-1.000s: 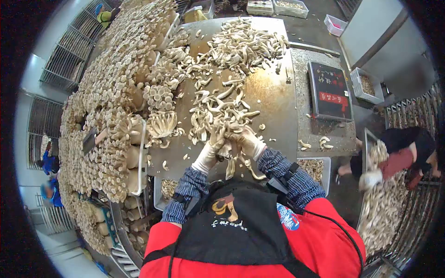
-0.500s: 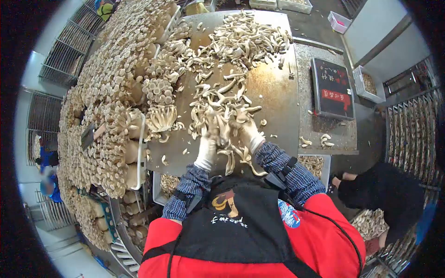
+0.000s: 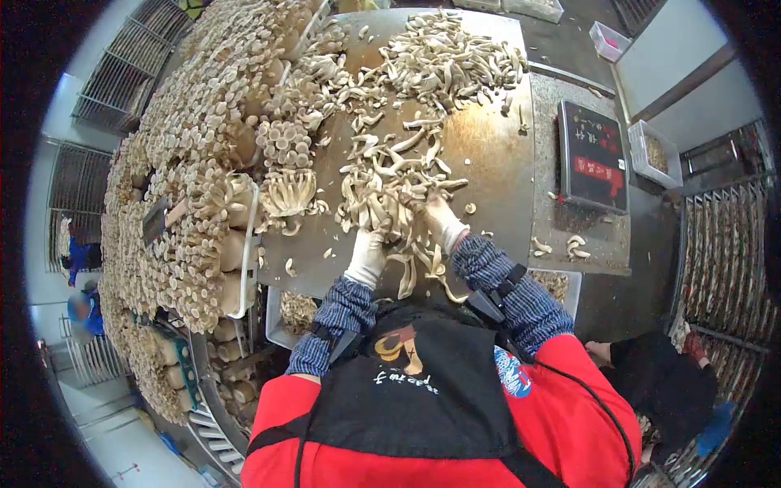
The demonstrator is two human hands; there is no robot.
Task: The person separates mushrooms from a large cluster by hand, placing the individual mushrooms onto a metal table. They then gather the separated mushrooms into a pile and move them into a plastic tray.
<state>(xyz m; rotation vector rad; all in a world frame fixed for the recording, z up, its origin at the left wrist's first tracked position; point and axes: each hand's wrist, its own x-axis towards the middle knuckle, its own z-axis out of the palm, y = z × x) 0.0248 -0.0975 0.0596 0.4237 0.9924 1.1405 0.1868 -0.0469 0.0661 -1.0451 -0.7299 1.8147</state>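
Observation:
My left hand point(image 3: 368, 254), in a white glove, is closed around mushrooms at the near edge of a loose pile. Its fingertips are partly hidden by the stems. My right hand point(image 3: 443, 221), gloved too, has its fingers curled on mushrooms at the pile's right side. The loose mushrooms point(image 3: 386, 183) are long, pale stems with brownish caps, spread over the metal table point(image 3: 488, 175). Several stems point(image 3: 407, 276) lie between my wrists, close to the table's near edge. A cluster of joined mushrooms point(image 3: 288, 192) lies left of the pile.
Mushroom blocks point(image 3: 187, 203) are stacked along the left. A larger heap of loose mushrooms point(image 3: 455, 65) covers the table's far end. At the right sits a black scale point(image 3: 592, 154). Bins point(image 3: 569, 285) stand under the near edge. Another person point(image 3: 663, 374) bends beside racks at lower right.
Both hands have shifted slightly within the pile, and the left fingers have closed around stems. The whole view has tilted a little. The person at lower right has moved nearer the racks.

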